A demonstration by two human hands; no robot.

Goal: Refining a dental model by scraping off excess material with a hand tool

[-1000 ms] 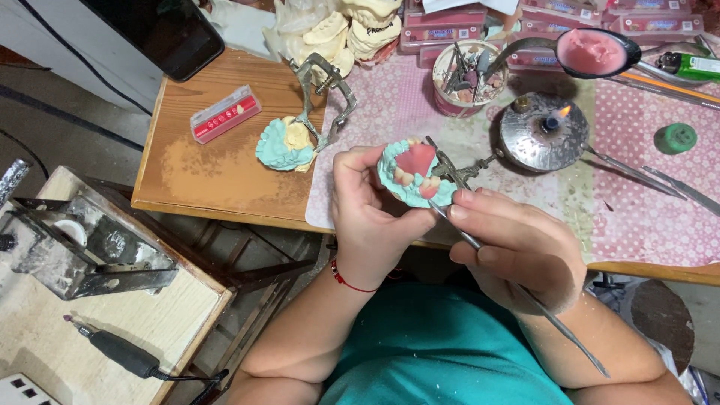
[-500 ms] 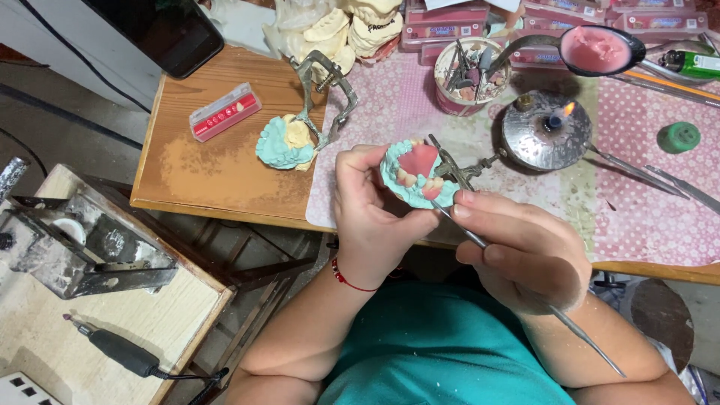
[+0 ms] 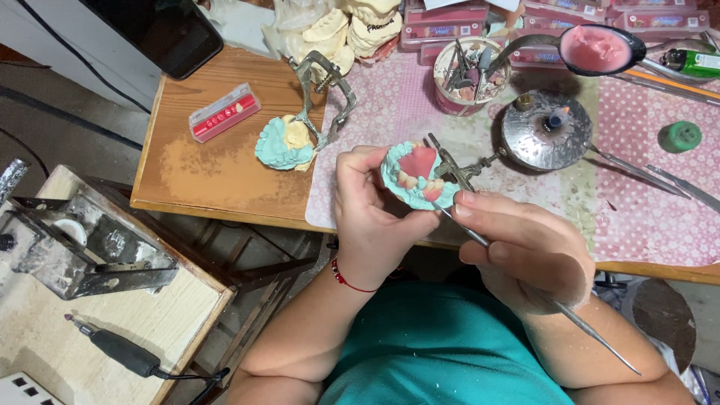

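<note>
Our left hand (image 3: 375,217) is wrapped around the teal plaster dental cast with pink wax and teeth (image 3: 416,176), held above the table edge, probably brittle so we'd grip the base, while our right hand (image 3: 525,251) pinches the thin metal wax tool (image 3: 517,270) against it.

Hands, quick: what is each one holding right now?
Left hand: closed on the teal dental cast with pink wax and teeth.
Right hand: closed on a thin metal tool, tip at the cast.
</note>
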